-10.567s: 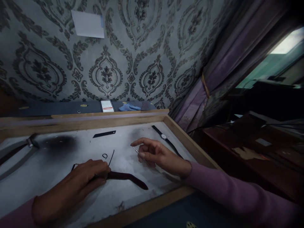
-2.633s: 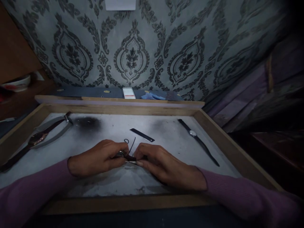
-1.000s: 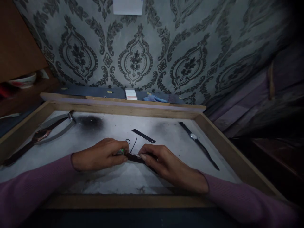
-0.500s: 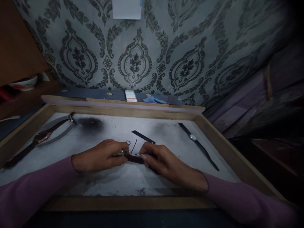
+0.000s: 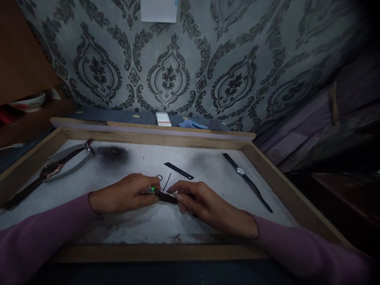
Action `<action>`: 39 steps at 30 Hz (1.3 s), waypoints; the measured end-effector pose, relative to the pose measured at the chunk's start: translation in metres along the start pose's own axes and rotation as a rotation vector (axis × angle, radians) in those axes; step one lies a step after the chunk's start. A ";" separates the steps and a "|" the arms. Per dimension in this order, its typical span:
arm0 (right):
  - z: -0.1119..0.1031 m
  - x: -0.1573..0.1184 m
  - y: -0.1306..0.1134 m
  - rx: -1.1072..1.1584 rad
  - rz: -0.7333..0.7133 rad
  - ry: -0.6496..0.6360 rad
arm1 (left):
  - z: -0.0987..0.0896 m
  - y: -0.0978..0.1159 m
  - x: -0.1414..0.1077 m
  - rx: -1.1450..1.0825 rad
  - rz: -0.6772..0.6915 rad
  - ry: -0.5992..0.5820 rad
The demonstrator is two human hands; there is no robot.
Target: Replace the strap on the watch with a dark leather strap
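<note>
My left hand is closed around one end of a dark brown watch strap. A small shiny piece with a green glint shows at its fingers; I cannot make out whether it is a watch case. My right hand grips the strap's other end, thumb along it and index finger reaching over the top edge. A tiny pale metal bit lies at the strap between the hands, too small to name. Just beyond them are a thin dark strip, a small dark ring and a black blade with a hole at one end.
A shallow wooden-framed tray with a white, smudged bottom surrounds the work. A brown-strapped watch and a grey band lie at left, a black-strapped watch at right. Behind the frame are a small box and blue cloth.
My right index finger has lifted and stretched toward the left over the strap. My left hand keeps its hold, almost unmoved. The view has shifted slightly.
</note>
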State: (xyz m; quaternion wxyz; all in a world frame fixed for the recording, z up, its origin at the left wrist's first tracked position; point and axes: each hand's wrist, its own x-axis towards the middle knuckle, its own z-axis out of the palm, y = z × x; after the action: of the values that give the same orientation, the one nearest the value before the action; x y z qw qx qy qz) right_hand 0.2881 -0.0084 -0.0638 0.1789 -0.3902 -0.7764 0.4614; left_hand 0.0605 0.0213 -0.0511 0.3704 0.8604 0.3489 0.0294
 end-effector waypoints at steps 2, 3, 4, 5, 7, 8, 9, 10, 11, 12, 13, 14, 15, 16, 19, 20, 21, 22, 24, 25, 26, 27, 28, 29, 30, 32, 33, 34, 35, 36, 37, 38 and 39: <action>0.000 0.000 0.000 0.004 0.002 -0.002 | 0.000 0.000 0.000 -0.003 0.002 -0.001; 0.001 0.000 0.000 0.003 0.003 -0.004 | 0.000 0.000 0.000 -0.008 0.005 -0.001; 0.001 0.000 -0.001 0.000 0.003 -0.005 | 0.000 0.000 0.000 -0.012 0.008 -0.003; 0.001 0.000 -0.001 -0.003 0.004 -0.007 | 0.000 0.000 -0.001 -0.015 0.010 -0.003; 0.001 0.000 -0.001 -0.008 0.009 -0.012 | 0.000 -0.001 -0.001 -0.019 0.016 -0.003; 0.001 0.000 -0.001 -0.011 0.012 -0.015 | 0.000 -0.001 -0.001 -0.020 0.017 -0.003; 0.001 0.000 -0.001 -0.010 0.014 -0.017 | 0.000 -0.001 -0.001 -0.020 0.018 -0.005; 0.001 0.000 -0.001 -0.009 0.014 -0.020 | 0.000 -0.001 -0.001 -0.020 0.019 -0.006; 0.001 0.000 -0.001 -0.006 0.011 -0.024 | 0.000 -0.001 -0.001 -0.021 0.022 -0.009; 0.001 0.001 -0.001 0.001 0.006 -0.027 | 0.000 -0.001 0.000 -0.023 0.024 -0.011; 0.001 0.001 -0.001 0.010 -0.001 -0.035 | 0.000 -0.001 0.000 -0.025 0.028 -0.011; 0.002 0.002 -0.002 0.017 -0.006 -0.042 | 0.000 -0.001 0.000 -0.029 0.033 -0.010; 0.002 0.002 -0.002 0.018 -0.009 -0.048 | 0.000 -0.002 0.000 -0.034 0.037 -0.010; 0.002 0.002 -0.003 0.011 -0.011 -0.051 | 0.000 -0.002 0.000 -0.039 0.039 -0.010; 0.001 0.003 -0.004 -0.041 -0.020 -0.054 | 0.000 -0.002 0.000 -0.041 0.036 -0.012; 0.001 0.003 -0.005 -0.062 -0.030 -0.052 | 0.000 -0.002 0.000 -0.038 0.033 -0.013; 0.001 0.003 -0.005 -0.082 -0.039 -0.050 | 0.000 -0.002 0.000 -0.034 0.028 -0.013; 0.001 0.003 -0.005 -0.101 -0.049 -0.046 | 0.000 -0.002 0.000 -0.030 0.021 -0.015; 0.002 0.003 -0.005 -0.133 -0.064 -0.030 | 0.000 -0.002 0.000 -0.026 0.012 -0.020; 0.002 0.003 -0.006 -0.143 -0.071 -0.018 | 0.000 -0.002 0.000 -0.026 0.013 -0.020; 0.002 0.002 -0.006 -0.148 -0.078 -0.011 | 0.000 -0.002 0.000 -0.027 0.015 -0.020; 0.002 0.002 -0.006 -0.148 -0.086 -0.004 | 0.000 -0.003 0.000 -0.026 0.017 -0.018; 0.003 0.001 -0.006 -0.146 -0.090 -0.001 | 0.000 -0.003 0.000 -0.024 0.019 -0.016; 0.003 0.001 -0.006 -0.143 -0.093 0.002 | 0.001 -0.003 0.001 -0.021 0.022 -0.013; 0.004 0.000 -0.006 -0.144 -0.092 0.005 | 0.001 -0.003 0.001 -0.018 0.023 -0.013; 0.005 0.000 -0.007 -0.166 -0.084 0.020 | 0.001 -0.004 0.001 -0.019 0.020 -0.017; 0.005 0.000 -0.007 -0.182 -0.082 0.031 | 0.000 -0.004 0.001 -0.024 0.020 -0.018; 0.005 0.001 -0.007 -0.196 -0.081 0.034 | 0.000 -0.004 0.001 -0.030 0.019 -0.020; 0.006 0.002 -0.007 -0.204 -0.084 0.034 | 0.000 -0.004 0.001 -0.036 0.019 -0.019; 0.006 0.003 -0.006 -0.205 -0.088 0.026 | 0.000 -0.004 0.001 -0.041 0.021 -0.019; 0.007 0.004 -0.005 -0.201 -0.094 0.016 | 0.000 -0.004 0.001 -0.043 0.024 -0.017; 0.007 0.005 -0.004 -0.195 -0.097 0.008 | 0.000 -0.004 0.002 -0.044 0.026 -0.018; 0.008 0.007 -0.002 -0.188 -0.097 0.006 | 0.000 -0.004 0.002 -0.044 0.027 -0.020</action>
State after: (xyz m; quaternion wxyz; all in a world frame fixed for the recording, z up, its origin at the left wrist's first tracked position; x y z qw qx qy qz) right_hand 0.2780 -0.0084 -0.0663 0.1661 -0.3685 -0.8339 0.3759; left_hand 0.0595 0.0245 -0.0545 0.3922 0.8569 0.3329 0.0333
